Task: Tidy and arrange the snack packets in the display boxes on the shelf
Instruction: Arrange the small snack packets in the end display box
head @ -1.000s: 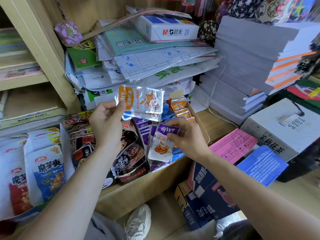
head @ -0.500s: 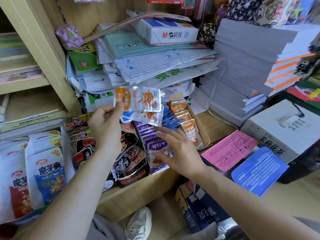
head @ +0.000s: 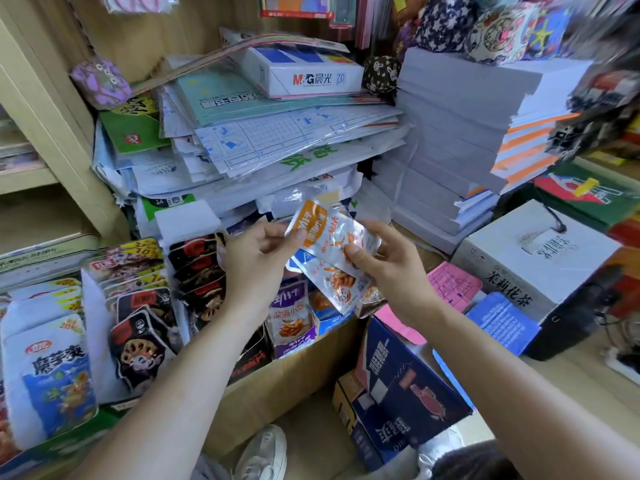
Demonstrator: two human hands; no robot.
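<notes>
The brown cardboard display box (head: 284,393) sits below both hands. In it, a row of black-and-red glossy packets (head: 199,271) stands just left of the left hand (head: 254,268), and purple-topped foil packets (head: 290,318) stand upright directly beneath the gap between the hands.

Above that gap, lifted clear of the box, is the orange-banded silver foil snack packet (head: 325,233), tilted. A blue-labelled silver foil packet (head: 337,282) is fanned out under it. The left hand pinches the orange-banded packet's upper left edge between thumb and forefinger. The right hand (head: 394,275) clamps the lower right, thumb on top and fingers curled behind, probably trapping both packets.

These look very light, thin and floppy, with slick foil that slides packet on packet. The flat sealed edges are likely the surest hold; squeezing the middle could crush the contents.
</notes>
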